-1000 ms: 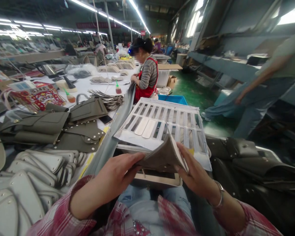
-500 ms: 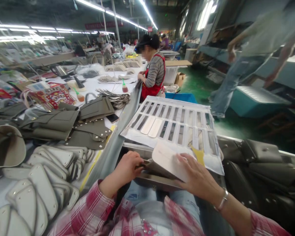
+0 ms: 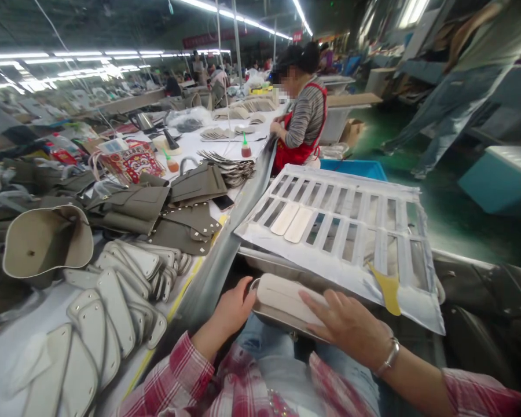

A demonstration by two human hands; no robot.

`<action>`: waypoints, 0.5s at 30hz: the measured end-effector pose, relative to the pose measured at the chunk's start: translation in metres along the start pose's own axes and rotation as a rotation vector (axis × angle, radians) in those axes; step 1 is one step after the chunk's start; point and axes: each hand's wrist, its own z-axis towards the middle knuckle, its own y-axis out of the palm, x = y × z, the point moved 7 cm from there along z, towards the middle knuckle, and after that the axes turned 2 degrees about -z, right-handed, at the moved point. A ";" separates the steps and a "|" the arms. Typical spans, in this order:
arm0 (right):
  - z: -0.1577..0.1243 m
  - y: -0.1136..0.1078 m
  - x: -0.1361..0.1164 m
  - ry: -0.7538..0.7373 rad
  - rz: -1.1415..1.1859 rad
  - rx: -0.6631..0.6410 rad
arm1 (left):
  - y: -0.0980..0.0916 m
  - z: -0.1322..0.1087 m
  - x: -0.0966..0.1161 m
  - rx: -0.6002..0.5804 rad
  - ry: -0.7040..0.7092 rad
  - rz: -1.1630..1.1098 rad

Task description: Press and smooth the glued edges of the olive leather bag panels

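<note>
A dark grey-brown bag body (image 3: 282, 318) rests across my lap. In its opening lies a cream oblong panel (image 3: 286, 295) with rounded ends. My left hand (image 3: 232, 307) is closed on the bag's left end, its thumb and forefinger at the rim. My right hand (image 3: 349, 327) grips the panel's right part, fingers stretched across the top and thumb along the near side. The undersides of both panel and bag are hidden.
A white slatted rack (image 3: 330, 222) just ahead bears two cream panels (image 3: 292, 221) and a yellow scraper (image 3: 387, 289). Pale riveted pieces (image 3: 115, 307) pile up on the left table. Dark bags (image 3: 481, 295) lie at right. A co-worker (image 3: 306, 116) in a red apron sits ahead; another person (image 3: 464, 98) stands right.
The cream panel, tilted above the bag before, now lies flatter in its opening. My left hand has moved from inside the opening to the bag's left end. The view has swung left.
</note>
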 end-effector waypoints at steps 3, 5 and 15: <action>0.001 -0.003 -0.009 -0.037 -0.005 -0.041 | -0.003 0.004 0.007 -0.055 0.023 0.154; 0.003 -0.004 -0.012 -0.057 0.007 -0.076 | -0.005 0.007 0.011 -0.060 0.047 0.196; 0.025 0.012 -0.012 -0.048 0.162 -0.347 | -0.005 0.005 0.028 -0.178 0.244 0.459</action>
